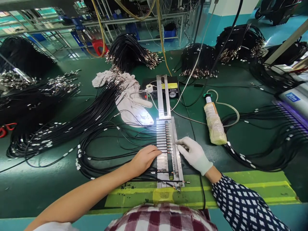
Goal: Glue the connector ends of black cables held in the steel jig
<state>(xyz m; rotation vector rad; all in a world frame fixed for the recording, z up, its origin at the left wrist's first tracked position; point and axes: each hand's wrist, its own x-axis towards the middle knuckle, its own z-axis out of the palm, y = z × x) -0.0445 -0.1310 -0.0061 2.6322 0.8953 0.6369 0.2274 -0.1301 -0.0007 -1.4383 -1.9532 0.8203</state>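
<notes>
Now we seat cable ends in the jig (168, 150): bare left hand (144, 158) flat on the cables (101, 122), gloved right hand (193, 154) pinching one tip. Next, careful alignment into a slot.

A dark green desk (48, 192) fills most of the view, its near edge marked by a yellow-green strip (252, 186), and heaps of black cable bundles (130, 51) lie along its far side and at its left and right ends. Beyond the desk stand metal racks (48, 29) with blue bins (169, 33) and a red stool (99, 45) beneath them, over a teal floor (276, 30) that shines with pale reflected light. Yellow hoses (160, 32) and dark cords (237, 19) hang down from above toward the desk, and a pale wall (228, 8) shows at the upper right.
</notes>
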